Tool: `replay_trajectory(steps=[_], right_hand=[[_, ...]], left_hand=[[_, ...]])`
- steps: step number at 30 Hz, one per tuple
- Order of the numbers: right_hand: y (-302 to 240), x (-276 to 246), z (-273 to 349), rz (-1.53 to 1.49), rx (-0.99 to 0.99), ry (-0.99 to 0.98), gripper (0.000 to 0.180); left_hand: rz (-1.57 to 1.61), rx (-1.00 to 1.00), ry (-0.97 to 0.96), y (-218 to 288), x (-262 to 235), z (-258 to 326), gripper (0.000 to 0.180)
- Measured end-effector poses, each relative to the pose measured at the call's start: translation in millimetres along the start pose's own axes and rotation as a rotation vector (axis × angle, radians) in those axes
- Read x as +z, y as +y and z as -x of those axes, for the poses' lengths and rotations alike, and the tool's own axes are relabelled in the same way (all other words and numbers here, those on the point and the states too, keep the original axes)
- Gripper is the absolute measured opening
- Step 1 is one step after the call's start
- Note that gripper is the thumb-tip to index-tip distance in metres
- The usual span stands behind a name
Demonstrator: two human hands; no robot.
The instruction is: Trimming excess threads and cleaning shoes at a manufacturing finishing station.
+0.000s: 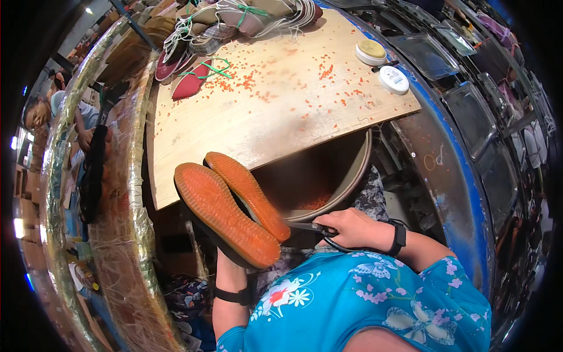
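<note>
A pair of shoes with ribbed orange soles (226,205) is held up side by side, soles toward me. My left forearm (230,317) rises beneath them; the left hand itself is hidden behind the shoes, which it supports. My right hand (347,227) is closed round the dark handles of a pair of scissors (326,230). Their metal blades point left and reach the lower end of the smaller-looking sole. Whether the blades are apart cannot be made out.
A pale wooden board (234,129) strewn with orange trimmings partly covers a round bin (368,155) with scraps inside. Corded shoes (246,23) pile at the far edge, near a red shoe (189,87). A round tub (370,51) and white lid (393,80) lie right. Another person works left.
</note>
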State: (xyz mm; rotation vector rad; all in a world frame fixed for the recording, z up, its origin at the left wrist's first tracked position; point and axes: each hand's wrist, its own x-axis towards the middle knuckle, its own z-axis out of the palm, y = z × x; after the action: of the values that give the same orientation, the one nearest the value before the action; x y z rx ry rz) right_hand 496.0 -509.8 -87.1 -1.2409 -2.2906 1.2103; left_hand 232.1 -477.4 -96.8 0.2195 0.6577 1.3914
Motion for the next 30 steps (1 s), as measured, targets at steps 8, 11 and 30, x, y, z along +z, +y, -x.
replay_trajectory(steps=[8,11,30], right_hand=[[-21,-13,-15,0.025,-0.109,-0.024,0.05],[-12,-10,-10,0.029,-0.089,-0.036,0.049],[15,-50,-14,0.126,0.239,0.164,0.046]], left_hand=[[-0.132,0.013,0.027,-8,-17,6,0.04],[-0.164,0.041,0.043,-8,-20,7,0.037],[-1.995,0.207,0.167,-5,22,-20,0.03]])
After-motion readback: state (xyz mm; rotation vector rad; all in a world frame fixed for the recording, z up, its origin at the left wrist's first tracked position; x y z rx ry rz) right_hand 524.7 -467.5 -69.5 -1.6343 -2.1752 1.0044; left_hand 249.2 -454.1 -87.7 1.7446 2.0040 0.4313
